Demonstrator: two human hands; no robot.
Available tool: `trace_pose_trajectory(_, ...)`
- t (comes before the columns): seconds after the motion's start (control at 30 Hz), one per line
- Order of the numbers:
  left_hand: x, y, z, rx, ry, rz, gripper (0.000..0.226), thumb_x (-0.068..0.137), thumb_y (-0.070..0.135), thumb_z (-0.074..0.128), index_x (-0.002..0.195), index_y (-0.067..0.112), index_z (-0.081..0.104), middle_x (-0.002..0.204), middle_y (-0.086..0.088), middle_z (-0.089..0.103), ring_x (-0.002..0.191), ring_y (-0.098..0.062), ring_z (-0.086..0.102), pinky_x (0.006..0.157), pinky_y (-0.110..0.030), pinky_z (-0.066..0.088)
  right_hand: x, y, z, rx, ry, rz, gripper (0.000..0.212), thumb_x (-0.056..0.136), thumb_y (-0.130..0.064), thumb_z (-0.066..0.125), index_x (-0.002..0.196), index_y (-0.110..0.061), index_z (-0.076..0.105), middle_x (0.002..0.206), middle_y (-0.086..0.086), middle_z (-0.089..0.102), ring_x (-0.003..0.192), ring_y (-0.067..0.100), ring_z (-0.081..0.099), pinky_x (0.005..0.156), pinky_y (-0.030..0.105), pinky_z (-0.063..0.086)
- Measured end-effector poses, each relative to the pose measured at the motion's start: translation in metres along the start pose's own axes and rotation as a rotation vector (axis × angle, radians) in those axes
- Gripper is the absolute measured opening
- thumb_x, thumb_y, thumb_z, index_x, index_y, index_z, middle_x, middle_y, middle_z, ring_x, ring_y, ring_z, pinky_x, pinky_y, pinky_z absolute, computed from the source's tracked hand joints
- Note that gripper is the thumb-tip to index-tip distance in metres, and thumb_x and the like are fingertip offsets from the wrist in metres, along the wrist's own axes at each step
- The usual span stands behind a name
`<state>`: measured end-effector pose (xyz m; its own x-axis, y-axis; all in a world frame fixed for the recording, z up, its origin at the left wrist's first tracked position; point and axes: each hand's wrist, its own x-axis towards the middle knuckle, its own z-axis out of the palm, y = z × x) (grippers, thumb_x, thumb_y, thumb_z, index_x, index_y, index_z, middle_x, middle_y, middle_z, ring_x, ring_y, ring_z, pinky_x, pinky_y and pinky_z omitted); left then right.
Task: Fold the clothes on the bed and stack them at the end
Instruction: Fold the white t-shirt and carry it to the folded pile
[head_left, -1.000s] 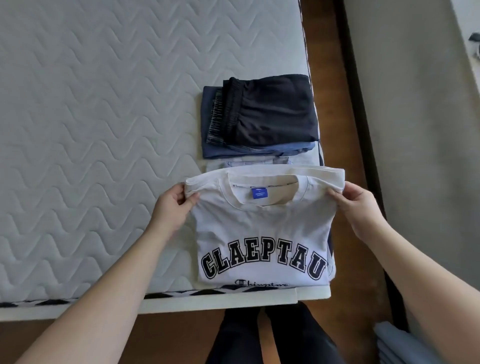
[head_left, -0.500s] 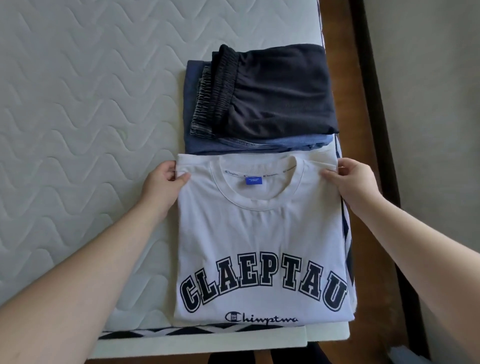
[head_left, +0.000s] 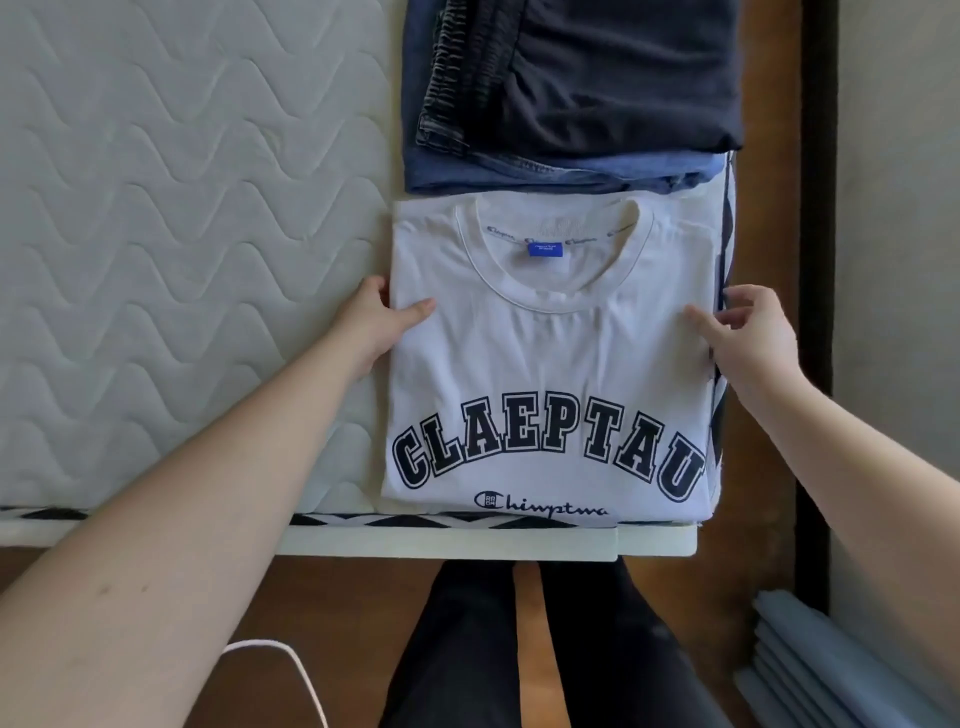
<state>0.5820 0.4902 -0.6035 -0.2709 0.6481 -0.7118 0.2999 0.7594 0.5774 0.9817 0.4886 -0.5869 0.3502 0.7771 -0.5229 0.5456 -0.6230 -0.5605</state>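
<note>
The folded white T-shirt (head_left: 550, 364) lies flat at the bed's (head_left: 182, 260) end corner, just in front of the stack of dark folded clothes (head_left: 571, 93), apparently being squared before stacking. The left hand (head_left: 376, 322) grips its left edge, thumb on top; the right hand (head_left: 748, 332) pinches its right edge, both forearms reaching forward.
</note>
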Motion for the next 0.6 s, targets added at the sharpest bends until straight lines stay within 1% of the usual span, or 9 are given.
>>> trace_pose_trajectory(0.1,-0.006,-0.007,0.002,0.117,0.05,0.061,0.066,0.078,0.04,0.08,0.128,0.01,0.048,0.123,-0.004,0.062,0.105,-0.02,0.061,0.091,-0.034,0.051,-0.026,0.02,-0.004,-0.054,0.001,0.018,0.059,0.081,-0.06,0.069,0.124,-0.024,0.051,0.093,-0.013,0.06,0.081,0.006,0.059,0.065,0.024,0.044)
trace_pose_trajectory(0.17,-0.015,-0.015,0.003,0.141,0.099,0.079,0.067,0.077,0.041,0.079,0.128,0.01,0.047,0.12,-0.003,0.061,0.106,-0.022,0.06,0.094,-0.037,0.05,-0.043,0.033,-0.004,-0.086,-0.022,0.033,0.052,0.082,-0.06,0.067,0.118,-0.025,0.053,0.092,-0.012,0.06,0.085,0.011,0.06,0.068,0.026,0.045)
trace_pose_trajectory(0.23,-0.029,-0.03,0.003,0.146,0.118,0.079,0.065,0.078,0.038,0.08,0.126,0.009,0.048,0.116,-0.004,0.061,0.104,-0.023,0.06,0.093,-0.036,0.05,-0.063,0.046,-0.002,-0.138,-0.067,0.041,0.049,0.084,-0.061,0.063,0.116,-0.024,0.056,0.093,-0.011,0.06,0.088,0.014,0.06,0.069,0.026,0.045)
trace_pose_trajectory(0.33,-0.057,-0.059,-0.001,0.2,0.086,0.042,0.054,0.079,0.039,0.079,0.116,0.013,0.05,0.106,-0.002,0.06,0.095,-0.021,0.059,0.083,-0.032,0.049,-0.092,0.063,0.002,-0.203,-0.11,0.078,0.06,0.086,-0.061,0.061,0.126,-0.017,0.055,0.104,-0.002,0.063,0.097,0.02,0.06,0.082,0.038,0.051)
trace_pose_trajectory(0.4,-0.079,-0.076,-0.003,0.263,0.038,0.002,0.046,0.081,0.043,0.076,0.106,0.017,0.048,0.092,0.004,0.056,0.085,-0.017,0.055,0.072,-0.027,0.042,-0.11,0.072,0.005,-0.233,-0.137,0.138,0.064,0.087,-0.061,0.06,0.13,-0.014,0.054,0.112,0.002,0.064,0.101,0.024,0.062,0.085,0.043,0.053)
trace_pose_trajectory(0.43,-0.09,-0.085,-0.004,0.296,-0.005,-0.029,0.044,0.082,0.045,0.074,0.104,0.018,0.047,0.088,0.005,0.054,0.081,-0.015,0.053,0.067,-0.027,0.039,-0.118,0.075,0.007,-0.244,-0.153,0.171,0.062,0.087,-0.061,0.059,0.127,-0.015,0.056,0.111,0.002,0.065,0.099,0.024,0.063,0.083,0.043,0.054)
trace_pose_trajectory(0.5,-0.11,-0.101,-0.004,0.349,-0.105,-0.08,0.041,0.085,0.046,0.071,0.1,0.015,0.05,0.086,0.002,0.057,0.079,-0.017,0.054,0.06,-0.026,0.039,-0.132,0.079,0.008,-0.256,-0.185,0.213,0.051,0.087,-0.062,0.057,0.11,-0.017,0.061,0.1,0.001,0.067,0.087,0.022,0.063,0.069,0.037,0.051)
trace_pose_trajectory(0.53,-0.119,-0.109,-0.004,0.347,-0.142,-0.089,0.039,0.086,0.045,0.069,0.099,0.012,0.053,0.088,-0.002,0.061,0.079,-0.019,0.056,0.059,-0.026,0.039,-0.138,0.08,0.008,-0.252,-0.202,0.218,0.046,0.087,-0.062,0.057,0.103,-0.018,0.061,0.095,-0.001,0.067,0.082,0.019,0.062,0.064,0.034,0.048)
trace_pose_trajectory(0.6,-0.134,-0.121,-0.006,0.287,-0.176,-0.09,0.035,0.09,0.042,0.066,0.1,0.01,0.056,0.091,-0.008,0.065,0.08,-0.022,0.058,0.06,-0.028,0.04,-0.149,0.081,0.008,-0.223,-0.215,0.207,0.039,0.088,-0.059,0.058,0.1,-0.022,0.06,0.093,-0.006,0.067,0.08,0.014,0.061,0.061,0.031,0.046)
